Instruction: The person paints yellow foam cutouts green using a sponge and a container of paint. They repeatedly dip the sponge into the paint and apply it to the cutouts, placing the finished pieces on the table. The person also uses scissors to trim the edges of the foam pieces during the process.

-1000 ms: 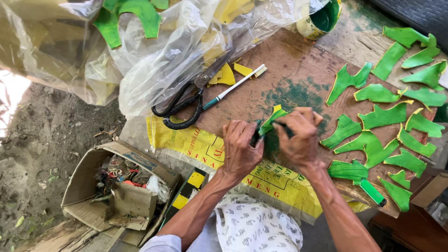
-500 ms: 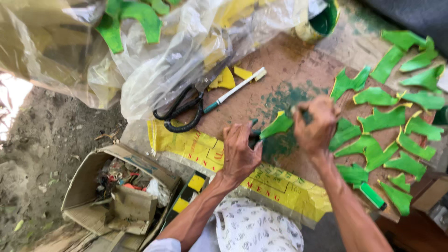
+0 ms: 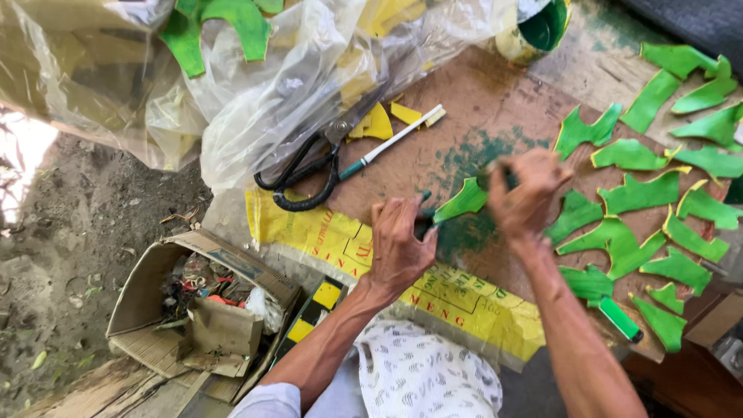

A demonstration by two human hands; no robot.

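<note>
My left hand (image 3: 398, 244) pinches the near end of a green-painted, leaf-like cut piece (image 3: 462, 201) and holds it just above the brown board (image 3: 480, 101). My right hand (image 3: 526, 193) is closed in a fist at the far tip of that piece. It grips a small dark tool (image 3: 495, 176) that is blurred and mostly hidden by the fingers. Under both hands the board carries a dark green paint stain (image 3: 464, 151).
Several green painted pieces (image 3: 642, 193) lie spread on the board's right side. Black-handled scissors (image 3: 309, 174) and a white-handled brush (image 3: 395, 139) lie at the back, next to a plastic bag (image 3: 255, 93). A paint tin (image 3: 534, 31) stands far right, and an open cardboard box (image 3: 193, 302) sits low left.
My right hand has lifted off the piece and shifted right, toward its far tip. The green piece now points up and to the right. My left hand has stayed almost in place.
</note>
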